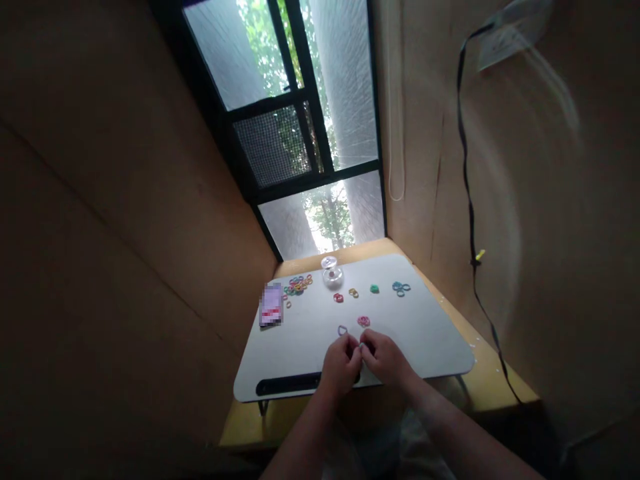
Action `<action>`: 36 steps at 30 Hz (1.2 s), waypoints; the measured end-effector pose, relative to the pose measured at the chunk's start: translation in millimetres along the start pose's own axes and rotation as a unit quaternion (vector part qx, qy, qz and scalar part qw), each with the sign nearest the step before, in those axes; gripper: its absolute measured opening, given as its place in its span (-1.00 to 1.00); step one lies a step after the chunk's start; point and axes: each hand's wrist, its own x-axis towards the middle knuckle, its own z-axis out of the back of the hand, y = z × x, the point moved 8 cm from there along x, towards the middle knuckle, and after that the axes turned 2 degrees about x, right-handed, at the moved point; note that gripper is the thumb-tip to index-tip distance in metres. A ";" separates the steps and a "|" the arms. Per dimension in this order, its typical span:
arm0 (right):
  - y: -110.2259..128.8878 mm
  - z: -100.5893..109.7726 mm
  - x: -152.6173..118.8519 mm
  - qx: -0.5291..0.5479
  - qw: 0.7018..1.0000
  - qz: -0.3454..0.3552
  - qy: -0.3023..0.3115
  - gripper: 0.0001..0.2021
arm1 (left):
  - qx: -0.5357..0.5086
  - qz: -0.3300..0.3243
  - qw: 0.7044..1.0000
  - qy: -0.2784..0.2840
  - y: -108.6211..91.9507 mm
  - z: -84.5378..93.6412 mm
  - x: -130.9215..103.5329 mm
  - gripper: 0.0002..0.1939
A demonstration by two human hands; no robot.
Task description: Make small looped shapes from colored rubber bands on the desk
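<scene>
My left hand and my right hand meet fingertip to fingertip over the front part of a white lap table. Both are closed in a pinch, and whatever lies between the fingers is too small to make out. Just beyond my left fingers rests a single pale purple loop, like a small hair tie. A cluster of pink loops lies past my right fingers. Farther back, small groups of loops form a row: red, yellow, green and blue.
A mixed pile of coloured loops sits at the back left, near a blurred phone-like object. Behind the row stands a clear round container. A dark ledge strip runs along the front edge. A black cord hangs at right.
</scene>
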 end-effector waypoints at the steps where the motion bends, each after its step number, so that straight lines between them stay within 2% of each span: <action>1: 0.0 0.3 0.1 0.002 1.000 -0.001 -0.001 -0.90 | 0.002 0.000 1.000 0.001 0.1 -0.4 0.4 -0.91; 12: 1.5 0.3 -1.8 0.008 1.000 0.003 0.000 -0.88 | -0.018 0.004 1.000 -0.018 -4.4 4.1 0.0 -0.92; 24: 0.2 -1.0 -1.1 0.025 1.000 -0.004 0.007 -0.86 | -0.031 0.001 0.999 -0.027 2.2 3.8 -0.2 -0.92; 36: -2.0 -4.9 -0.2 -0.005 1.000 -0.002 0.014 -0.83 | -0.052 0.006 0.998 -0.035 4.4 7.0 0.7 -0.91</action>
